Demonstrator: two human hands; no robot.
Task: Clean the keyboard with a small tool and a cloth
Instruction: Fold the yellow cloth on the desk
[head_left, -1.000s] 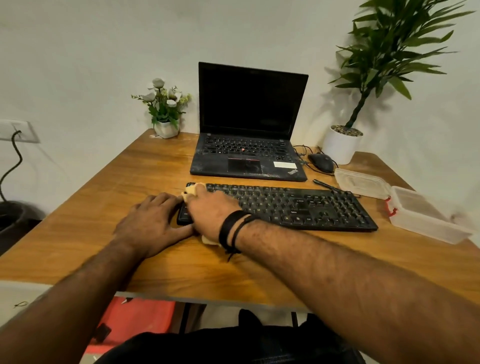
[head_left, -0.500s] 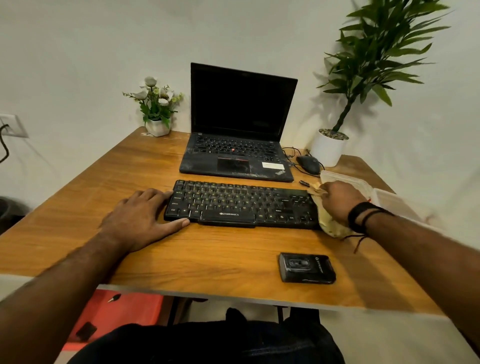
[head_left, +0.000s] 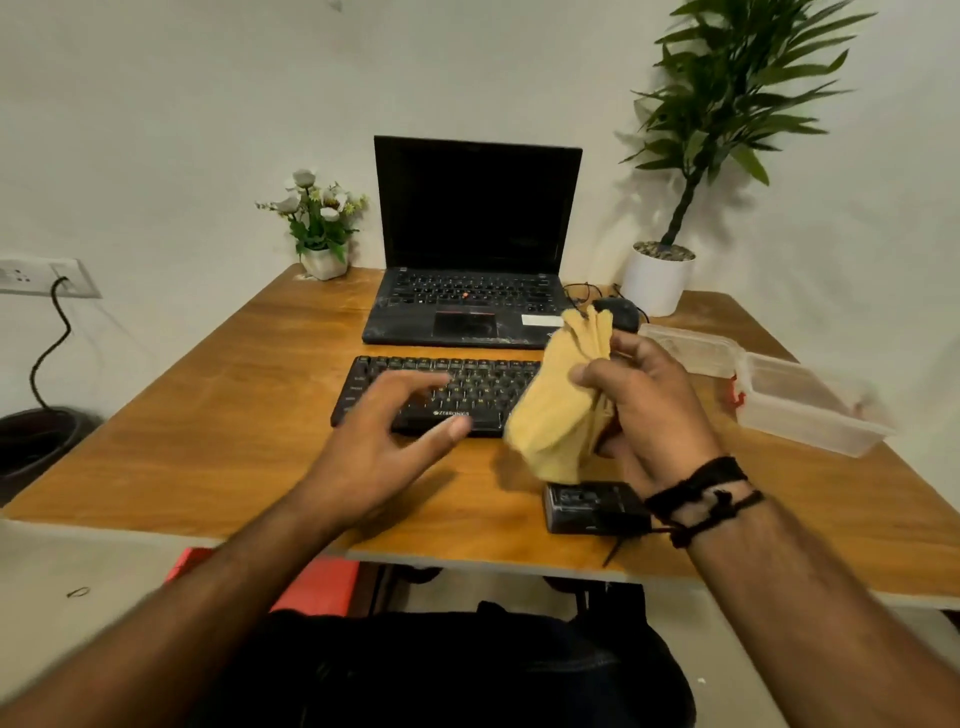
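While right hand (head_left: 654, 410) grips cloth (head_left: 558, 410) | left hand (head_left: 374, 441) spread | keyboard (head_left: 441, 395) reads ZEBRONICS

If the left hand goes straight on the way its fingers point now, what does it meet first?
Most likely the yellow cloth that the right hand grips. The left hand is open above the keyboard, fingers pointing right. Depth is unclear, so it may pass in front of it.

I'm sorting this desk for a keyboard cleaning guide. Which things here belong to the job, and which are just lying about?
Part of the job:
- keyboard
- yellow cloth, held up in the right hand
- left hand, open above the keyboard

Lying about:
- laptop
- mouse
- flower pot
- tall potted plant
- clear plastic box
- small black device
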